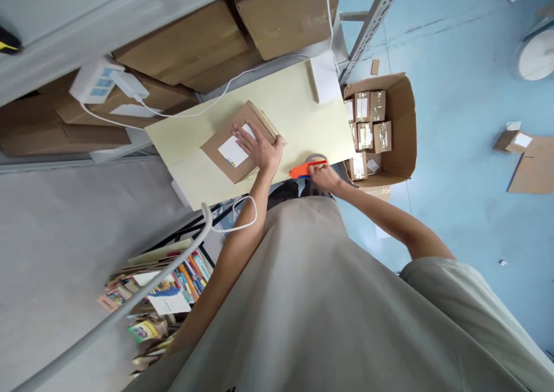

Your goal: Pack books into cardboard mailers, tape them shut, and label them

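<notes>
On the pale yellow tabletop [298, 109] lies a closed cardboard box [236, 129] with a white label [234, 152] on its upper face. My left hand [259, 149] rests on this box, fingers spread flat partly over the label and thumb near the right edge. To its right, at the table's front edge, my right hand [324, 176] is closed around an orange, red and blue tape dispenser [302, 170]. Part of a tape roll shows behind the dispenser. A small gap separates the dispenser from the box.
An open carton [400, 126] holding several small taped boxes stands right of the table. A white box [325, 77] sits at the back right corner. A white cable [227, 89] crosses the back edge from a power strip [96, 80]. Books [190, 276] are stacked lower left.
</notes>
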